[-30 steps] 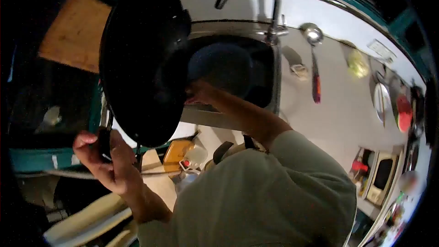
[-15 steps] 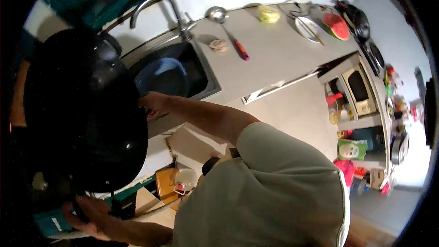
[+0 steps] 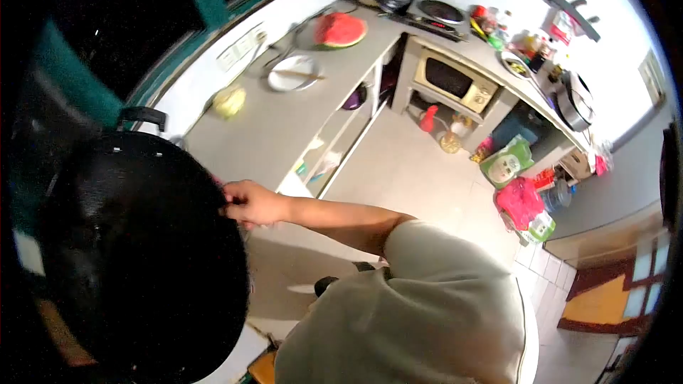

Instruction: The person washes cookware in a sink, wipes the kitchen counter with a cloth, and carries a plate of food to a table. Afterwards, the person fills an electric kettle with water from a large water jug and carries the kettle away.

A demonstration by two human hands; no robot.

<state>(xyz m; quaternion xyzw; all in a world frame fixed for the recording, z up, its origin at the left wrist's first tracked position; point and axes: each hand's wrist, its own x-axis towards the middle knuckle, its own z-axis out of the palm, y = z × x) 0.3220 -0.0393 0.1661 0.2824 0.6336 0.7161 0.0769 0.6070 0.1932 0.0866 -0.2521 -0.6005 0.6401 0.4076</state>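
Observation:
A large black wok (image 3: 156, 256) fills the left side of the view, its wide dark face turned toward me. One black loop handle (image 3: 142, 116) sticks up from its upper edge, with rivets showing just below. My right hand (image 3: 250, 203) is closed at the wok's right rim, fingertips over the edge. The fingers' far side is hidden. My left hand is out of sight, and the wok covers the lower left.
Along the counter (image 3: 245, 124) lie a cabbage (image 3: 229, 102), a white plate (image 3: 288, 80) with chopsticks and a cut watermelon (image 3: 340, 30). A cooktop (image 3: 435, 18) and microwave (image 3: 455, 77) stand farther off. Bags, including a pink one (image 3: 521, 203), sit by the right-hand shelves. A cabinet door or drawer (image 3: 352, 148) juts out.
My view has swung right, and the wok has moved away from the sink with my right hand at its rim. The sink, faucet, ladle and my left hand have left view.

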